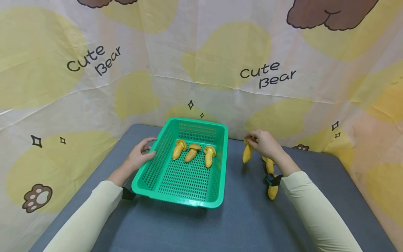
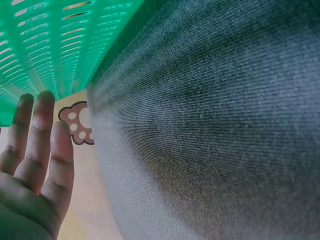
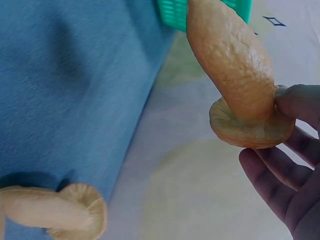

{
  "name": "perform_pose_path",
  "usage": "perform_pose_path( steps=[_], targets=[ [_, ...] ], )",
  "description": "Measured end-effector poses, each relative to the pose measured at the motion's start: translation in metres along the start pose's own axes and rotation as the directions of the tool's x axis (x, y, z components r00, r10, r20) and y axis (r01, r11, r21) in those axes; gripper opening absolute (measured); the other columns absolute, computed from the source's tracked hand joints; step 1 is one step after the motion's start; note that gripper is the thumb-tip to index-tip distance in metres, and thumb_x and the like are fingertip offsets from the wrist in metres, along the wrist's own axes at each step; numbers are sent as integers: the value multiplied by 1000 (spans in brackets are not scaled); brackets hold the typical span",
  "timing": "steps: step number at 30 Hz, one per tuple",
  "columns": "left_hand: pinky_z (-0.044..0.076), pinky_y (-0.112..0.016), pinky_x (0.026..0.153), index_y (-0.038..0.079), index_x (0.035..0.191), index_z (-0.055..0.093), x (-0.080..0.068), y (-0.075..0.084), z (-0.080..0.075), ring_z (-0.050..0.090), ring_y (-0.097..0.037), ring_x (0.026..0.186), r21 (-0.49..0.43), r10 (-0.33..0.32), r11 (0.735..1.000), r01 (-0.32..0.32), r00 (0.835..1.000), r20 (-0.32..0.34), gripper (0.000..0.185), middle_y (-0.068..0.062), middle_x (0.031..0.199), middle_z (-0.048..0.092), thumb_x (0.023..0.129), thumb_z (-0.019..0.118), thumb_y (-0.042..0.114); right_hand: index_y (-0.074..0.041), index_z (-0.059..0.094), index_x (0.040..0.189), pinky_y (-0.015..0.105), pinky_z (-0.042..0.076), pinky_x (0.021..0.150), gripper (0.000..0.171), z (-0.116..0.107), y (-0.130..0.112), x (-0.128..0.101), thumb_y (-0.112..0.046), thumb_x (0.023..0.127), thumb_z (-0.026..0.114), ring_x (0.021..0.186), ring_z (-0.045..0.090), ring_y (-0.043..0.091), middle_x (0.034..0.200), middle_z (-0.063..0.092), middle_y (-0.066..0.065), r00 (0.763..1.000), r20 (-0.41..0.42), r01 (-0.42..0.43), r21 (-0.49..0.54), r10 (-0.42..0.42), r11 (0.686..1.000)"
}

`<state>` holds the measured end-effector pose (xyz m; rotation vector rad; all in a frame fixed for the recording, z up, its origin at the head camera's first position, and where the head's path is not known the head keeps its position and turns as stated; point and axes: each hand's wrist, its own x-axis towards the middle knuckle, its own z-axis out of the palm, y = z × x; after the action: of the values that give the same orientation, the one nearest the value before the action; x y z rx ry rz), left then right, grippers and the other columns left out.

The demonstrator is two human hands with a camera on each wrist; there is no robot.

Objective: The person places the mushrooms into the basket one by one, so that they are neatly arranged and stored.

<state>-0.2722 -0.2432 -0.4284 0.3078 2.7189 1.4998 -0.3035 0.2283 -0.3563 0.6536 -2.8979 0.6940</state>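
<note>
Right hand (image 1: pixel 262 142) pinches yellow mushroom (image 1: pixel 247 154) by cap, stem downward, above desk (image 1: pixel 242 217) right of frame centre; left hand (image 1: pixel 140 155), fingers loose and apart, at left edge of green basket (image 1: pixel 185 201), middle of frame; three mushrooms (image 1: pixel 191 156) side by side in basket's upper half; more mushrooms (image 1: pixel 272 192) on desk at right of frame, partly hidden by right wrist's black band (image 1: pixel 274 180); printed cloth (image 1: pixel 214 63) fills upper frame

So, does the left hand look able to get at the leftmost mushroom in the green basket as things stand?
Likely yes: the left hand is just outside the green basket, whose open top leaves the leftmost mushroom uncovered; only the left wall stands between.
</note>
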Motion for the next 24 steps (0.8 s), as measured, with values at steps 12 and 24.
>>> perform_pose_path(
  steps=[12,24],
  targets=[
    [46,-47,86,20,150,33,0,1,0,50,-42,123,-6,-8,1000,8,1000,-2,57,-23,134,49,98,55,28,-5,69,113,42,55,77,21,-7,-13,4,-13,96,59,100,64,31,112,66,14,999,-41,19,41,-17,999],
    [45,-57,92,22,151,31,-1,1,-1,46,-48,128,-17,2,1000,-2,1000,13,58,-25,142,42,98,54,30,-6,69,112,43,55,81,21,-11,-35,7,-14,95,61,101,65,29,111,68,10,996,-76,57,80,-51,995]
  ],
)
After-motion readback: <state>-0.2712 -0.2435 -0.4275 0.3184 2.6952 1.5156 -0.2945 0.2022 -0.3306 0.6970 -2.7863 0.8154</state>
